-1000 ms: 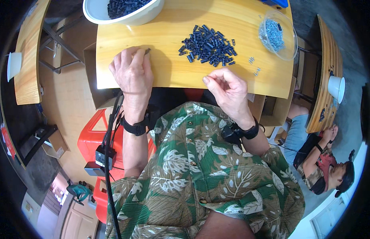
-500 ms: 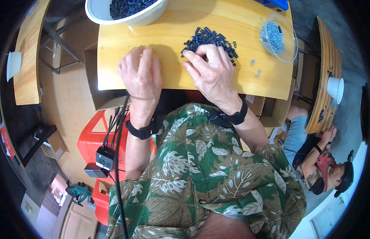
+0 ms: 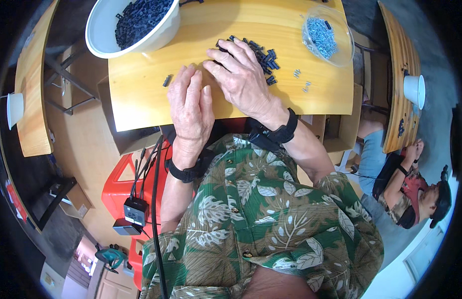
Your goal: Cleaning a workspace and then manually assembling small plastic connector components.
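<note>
My right hand (image 3: pixel 245 78) rests over the left side of a pile of small black plastic pieces (image 3: pixel 267 60), its fingers stretched out and a little apart. Part of the pile is hidden beneath it. Close by on the left, my left hand (image 3: pixel 192 107) is low over the table with its fingers extended, and nothing shows in it. One loose black plastic piece (image 3: pixel 167 80) lies on the wood just beyond the left fingertips. To the right of the pile are a few small silver screws (image 3: pixel 305 85).
A white tub (image 3: pixel 164 37) of black pieces stands at the table's (image 3: pixel 141 107) far left. A clear round container (image 3: pixel 346 47) of silver screws is at the far right. Below on the left is a red stool (image 3: pixel 119 184). Another person (image 3: pixel 407 194) sits at right beside another table (image 3: pixel 398 99).
My right hand's fingers have gone from curled at the pile to spread over its left side. A lone black piece now shows by my left hand. The whole view has shifted.
</note>
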`<state>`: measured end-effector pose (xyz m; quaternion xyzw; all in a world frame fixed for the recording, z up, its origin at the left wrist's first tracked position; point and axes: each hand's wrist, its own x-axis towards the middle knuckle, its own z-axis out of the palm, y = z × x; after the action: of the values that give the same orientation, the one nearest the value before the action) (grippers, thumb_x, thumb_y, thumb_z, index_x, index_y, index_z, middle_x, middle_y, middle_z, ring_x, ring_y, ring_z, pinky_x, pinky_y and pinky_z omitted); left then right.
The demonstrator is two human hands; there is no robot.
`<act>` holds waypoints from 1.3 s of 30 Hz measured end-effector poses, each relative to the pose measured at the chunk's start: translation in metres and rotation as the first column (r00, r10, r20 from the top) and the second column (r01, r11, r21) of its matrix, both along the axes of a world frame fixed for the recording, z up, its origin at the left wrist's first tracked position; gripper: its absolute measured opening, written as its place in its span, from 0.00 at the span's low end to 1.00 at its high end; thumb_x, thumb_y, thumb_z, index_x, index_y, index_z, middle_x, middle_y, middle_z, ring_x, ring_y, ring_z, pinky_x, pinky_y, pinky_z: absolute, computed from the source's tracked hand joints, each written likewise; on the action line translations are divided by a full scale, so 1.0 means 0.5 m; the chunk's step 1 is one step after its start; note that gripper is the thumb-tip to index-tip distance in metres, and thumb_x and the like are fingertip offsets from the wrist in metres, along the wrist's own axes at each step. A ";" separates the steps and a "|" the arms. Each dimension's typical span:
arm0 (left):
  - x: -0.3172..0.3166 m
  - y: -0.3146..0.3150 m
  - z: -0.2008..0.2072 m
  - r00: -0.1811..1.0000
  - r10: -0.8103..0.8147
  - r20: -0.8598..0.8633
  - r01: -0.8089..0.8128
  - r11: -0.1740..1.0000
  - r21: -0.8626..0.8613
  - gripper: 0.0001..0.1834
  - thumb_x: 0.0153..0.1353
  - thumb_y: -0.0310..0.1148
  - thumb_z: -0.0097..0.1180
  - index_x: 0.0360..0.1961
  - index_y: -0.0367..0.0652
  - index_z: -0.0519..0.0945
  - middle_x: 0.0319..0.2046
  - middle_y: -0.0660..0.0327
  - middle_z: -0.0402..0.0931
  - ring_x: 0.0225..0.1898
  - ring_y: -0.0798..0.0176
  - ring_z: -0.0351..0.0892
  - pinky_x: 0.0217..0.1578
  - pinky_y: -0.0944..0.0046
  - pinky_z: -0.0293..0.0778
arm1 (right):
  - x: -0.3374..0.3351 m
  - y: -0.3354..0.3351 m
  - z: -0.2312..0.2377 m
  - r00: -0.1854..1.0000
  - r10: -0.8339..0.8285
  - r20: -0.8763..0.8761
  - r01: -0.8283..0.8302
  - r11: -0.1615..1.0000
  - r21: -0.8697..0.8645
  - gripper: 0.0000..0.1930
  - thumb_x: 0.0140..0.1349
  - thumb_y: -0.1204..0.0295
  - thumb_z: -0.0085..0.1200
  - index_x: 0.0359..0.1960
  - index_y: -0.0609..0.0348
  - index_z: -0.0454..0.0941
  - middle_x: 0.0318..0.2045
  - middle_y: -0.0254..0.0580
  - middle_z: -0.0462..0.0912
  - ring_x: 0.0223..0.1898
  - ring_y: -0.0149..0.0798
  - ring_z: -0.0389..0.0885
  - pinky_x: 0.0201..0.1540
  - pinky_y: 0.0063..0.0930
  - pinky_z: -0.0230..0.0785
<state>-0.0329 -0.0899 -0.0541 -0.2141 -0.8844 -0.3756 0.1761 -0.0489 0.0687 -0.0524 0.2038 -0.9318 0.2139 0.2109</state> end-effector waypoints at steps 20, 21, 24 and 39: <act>-0.020 0.025 0.022 1.000 0.030 0.009 -0.030 0.999 -0.025 0.12 0.62 0.23 0.56 0.47 0.34 0.79 0.51 0.47 0.76 0.53 0.46 0.76 0.55 0.54 0.71 | 0.015 0.046 0.023 0.976 -0.107 -0.192 0.062 0.972 -0.227 0.08 0.52 0.72 0.64 0.34 0.57 0.83 0.41 0.38 0.82 0.51 0.43 0.76 0.60 0.44 0.63; -0.024 0.026 0.022 0.999 0.044 0.021 -0.044 0.999 -0.022 0.12 0.62 0.23 0.56 0.46 0.34 0.79 0.50 0.47 0.77 0.51 0.46 0.77 0.53 0.54 0.72 | 0.024 0.057 0.029 0.974 -0.124 -0.188 0.073 0.963 -0.258 0.09 0.51 0.75 0.65 0.35 0.58 0.83 0.40 0.38 0.83 0.47 0.44 0.78 0.56 0.41 0.67; -0.027 0.022 0.020 1.000 0.018 0.009 -0.019 1.000 0.024 0.11 0.60 0.21 0.57 0.44 0.34 0.80 0.48 0.48 0.78 0.47 0.47 0.78 0.50 0.55 0.74 | 0.065 0.087 0.043 0.964 -0.218 -0.152 0.154 0.924 -0.349 0.10 0.50 0.78 0.65 0.35 0.59 0.83 0.40 0.39 0.83 0.44 0.44 0.80 0.52 0.39 0.70; 0.037 -0.002 0.019 0.997 0.006 0.081 -0.014 0.995 0.101 0.08 0.58 0.18 0.59 0.40 0.35 0.82 0.43 0.50 0.81 0.44 0.52 0.81 0.45 0.60 0.77 | 0.189 0.113 0.055 0.868 -0.347 0.355 0.485 0.746 -0.457 0.05 0.56 0.83 0.61 0.33 0.63 0.79 0.29 0.41 0.78 0.25 0.32 0.77 0.27 0.25 0.70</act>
<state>-0.0146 -0.0910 -0.0445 -0.1852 -0.8716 -0.4274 0.1529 0.0455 0.1252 -0.0247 -0.1057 -0.8756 0.4340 0.1839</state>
